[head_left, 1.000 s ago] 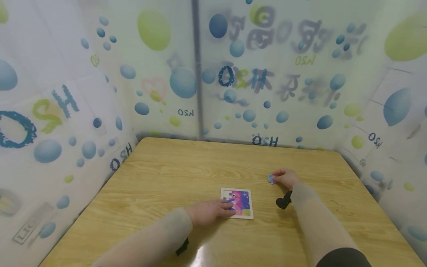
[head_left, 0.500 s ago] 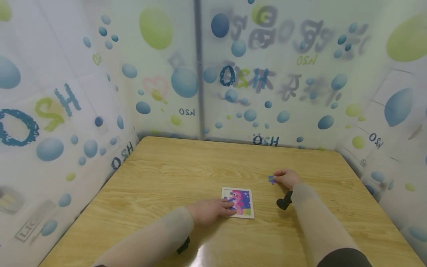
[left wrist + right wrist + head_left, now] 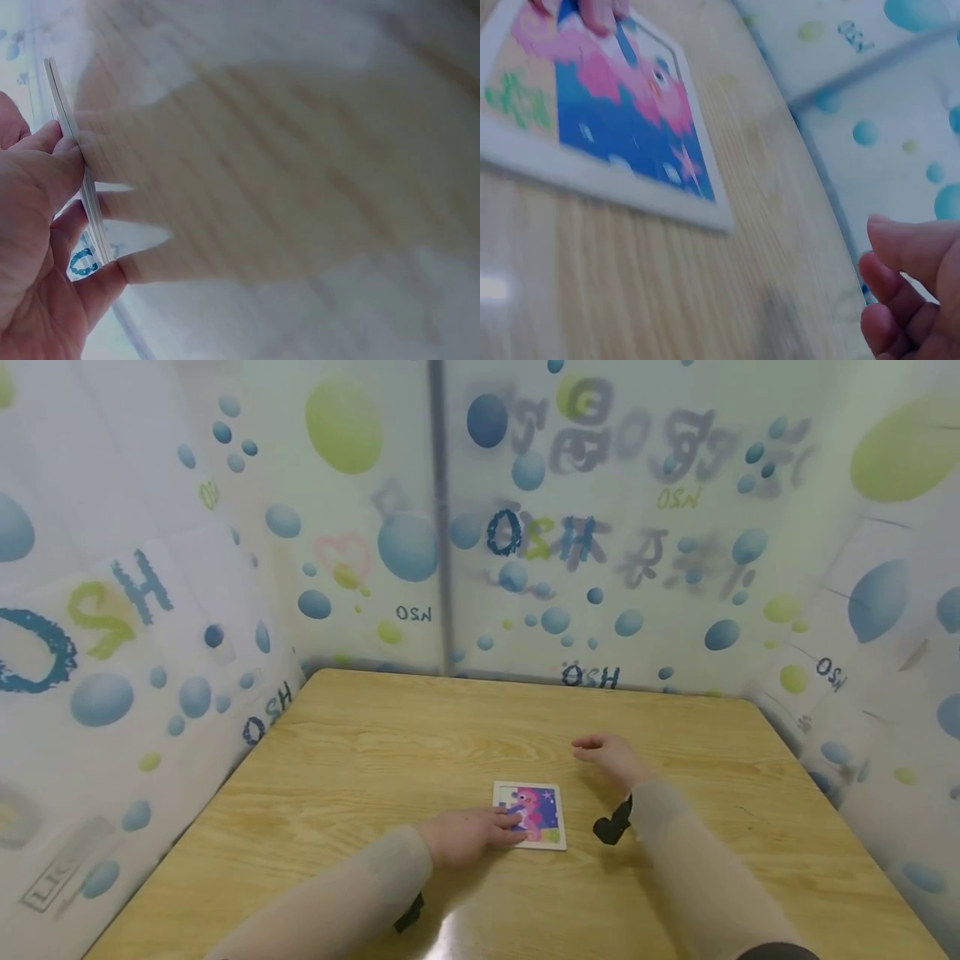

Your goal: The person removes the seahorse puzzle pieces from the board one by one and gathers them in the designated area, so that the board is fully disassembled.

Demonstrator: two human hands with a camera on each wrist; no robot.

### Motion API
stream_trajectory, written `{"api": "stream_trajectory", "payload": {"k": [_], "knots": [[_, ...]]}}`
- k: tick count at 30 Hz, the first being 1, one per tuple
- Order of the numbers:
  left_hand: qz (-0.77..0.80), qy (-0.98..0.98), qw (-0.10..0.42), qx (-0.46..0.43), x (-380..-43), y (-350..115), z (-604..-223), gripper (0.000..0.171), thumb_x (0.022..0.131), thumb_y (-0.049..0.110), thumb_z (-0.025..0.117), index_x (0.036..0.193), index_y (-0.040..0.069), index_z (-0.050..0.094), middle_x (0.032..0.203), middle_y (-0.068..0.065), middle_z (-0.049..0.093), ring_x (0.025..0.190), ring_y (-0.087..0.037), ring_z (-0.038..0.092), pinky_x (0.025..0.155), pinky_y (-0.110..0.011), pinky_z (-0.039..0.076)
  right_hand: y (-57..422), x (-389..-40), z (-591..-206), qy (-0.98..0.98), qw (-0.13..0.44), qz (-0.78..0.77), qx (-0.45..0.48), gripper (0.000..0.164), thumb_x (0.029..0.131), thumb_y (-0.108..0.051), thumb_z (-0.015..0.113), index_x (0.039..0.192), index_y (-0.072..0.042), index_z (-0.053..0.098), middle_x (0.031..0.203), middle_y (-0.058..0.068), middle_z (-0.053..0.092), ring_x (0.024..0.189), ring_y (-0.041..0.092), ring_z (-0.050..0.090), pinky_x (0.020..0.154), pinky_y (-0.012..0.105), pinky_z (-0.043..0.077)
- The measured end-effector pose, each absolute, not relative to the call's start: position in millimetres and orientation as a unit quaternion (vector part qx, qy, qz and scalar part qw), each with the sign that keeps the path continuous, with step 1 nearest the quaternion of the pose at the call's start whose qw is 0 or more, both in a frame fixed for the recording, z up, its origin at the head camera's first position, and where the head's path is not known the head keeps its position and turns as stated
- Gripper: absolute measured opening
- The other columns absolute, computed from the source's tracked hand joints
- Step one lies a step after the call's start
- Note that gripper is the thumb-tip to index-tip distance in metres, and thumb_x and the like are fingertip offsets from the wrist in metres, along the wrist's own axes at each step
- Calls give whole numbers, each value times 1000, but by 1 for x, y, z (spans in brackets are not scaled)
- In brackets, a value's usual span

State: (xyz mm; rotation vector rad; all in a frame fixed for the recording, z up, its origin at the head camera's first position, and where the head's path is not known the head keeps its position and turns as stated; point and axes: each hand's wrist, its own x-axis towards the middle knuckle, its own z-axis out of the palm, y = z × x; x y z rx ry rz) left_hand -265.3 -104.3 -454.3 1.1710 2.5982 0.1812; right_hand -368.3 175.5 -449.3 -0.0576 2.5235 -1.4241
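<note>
My left hand (image 3: 468,837) rests with its fingers across the left side of a white-framed jigsaw puzzle (image 3: 557,818) showing a pink seahorse. In the left wrist view, its fingers (image 3: 101,289) hold the thin board along the edge. Part of the picture lies hidden under this hand. Off to the puzzle's upper right, my right hand (image 3: 611,758) hovers above the table, fingers bent. The right wrist view catches its thumb (image 3: 907,244) close to the curled fingers (image 3: 881,326). No puzzle piece shows there; whether one is inside the fingers cannot be seen.
The wooden table (image 3: 375,735) runs back to a wall covering (image 3: 345,527) printed with blue and green drops. Similar coverings rise at the left and right sides. A black wrist strap part (image 3: 613,823) sits below my right wrist.
My right hand has shifted left toward the puzzle, and the small blue puzzle piece formerly pinched at its fingertips is out of sight. My left hand stays on the puzzle.
</note>
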Motion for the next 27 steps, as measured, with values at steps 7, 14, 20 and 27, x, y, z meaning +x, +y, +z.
{"api": "stream_trajectory", "payload": {"k": [7,14,20,27], "knots": [[63,897,139,416,-266,-104,-454,45,104,15,36,145,31,43,154,6,32,141,-20,29,113,-38,29,136,-355,-456,852,126,-507,-34,30,95,-19,61,120,-3,64,122,12,61,118,31,51,104,51,38],[47,890,115,439,-267,-105,-455,44,104,15,36,145,28,44,153,2,35,140,-22,32,112,-37,31,107,-343,-469,852,141,-502,-51,19,90,-17,67,106,-7,70,103,5,65,99,22,56,91,40,45],[40,884,102,454,-269,-105,-458,46,102,9,40,145,24,45,152,-1,37,140,-22,32,113,-34,30,93,-334,-473,856,141,-492,-79,12,88,-15,70,98,-10,72,96,2,64,86,18,56,77,31,46],[41,879,89,466,-272,-106,-462,45,102,10,40,144,23,46,151,-3,37,139,-23,33,113,-34,30,89,-333,-480,856,131,-492,-84,9,84,-9,73,93,-9,73,96,3,61,90,20,55,84,37,44]]}}
